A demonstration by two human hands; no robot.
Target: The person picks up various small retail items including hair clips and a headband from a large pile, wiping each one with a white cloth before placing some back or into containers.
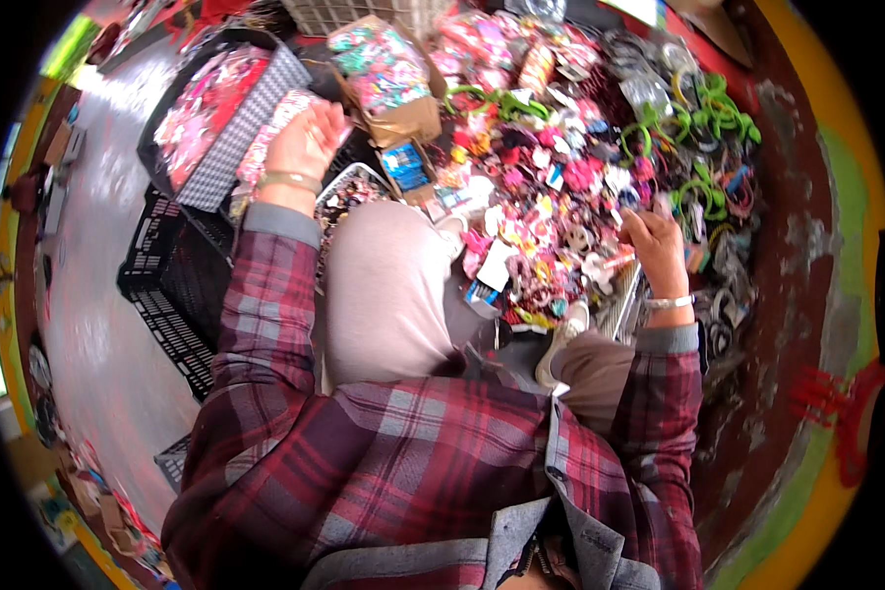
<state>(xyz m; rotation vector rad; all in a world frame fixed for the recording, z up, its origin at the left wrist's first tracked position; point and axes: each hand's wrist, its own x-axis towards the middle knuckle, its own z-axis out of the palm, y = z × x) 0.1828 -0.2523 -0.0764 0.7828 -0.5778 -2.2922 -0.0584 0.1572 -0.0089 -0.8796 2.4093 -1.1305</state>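
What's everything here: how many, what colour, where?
trinket heap: one, multicoloured, centre to right
bands: several, green, heap's right
cardboard boxes: two, brown, top centre
packets: several, blue, in smaller box
patterned container: one, grey-white, upper left
crate: at least one, black, left
basket: one, pale, top
unclear object: one, red, right edge
shirt: one, red plaid, bottom
trousers: pair, beige, centre
shoes: two, pale, beside heap
left hand: one, bare, upper left
right hand: one, bare, right of centre

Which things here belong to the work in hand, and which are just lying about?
Likely in the work:
checked bag, near the left hand
colourful accessory pile, by the right hand

Likely just lying about:
black crate
pale basket
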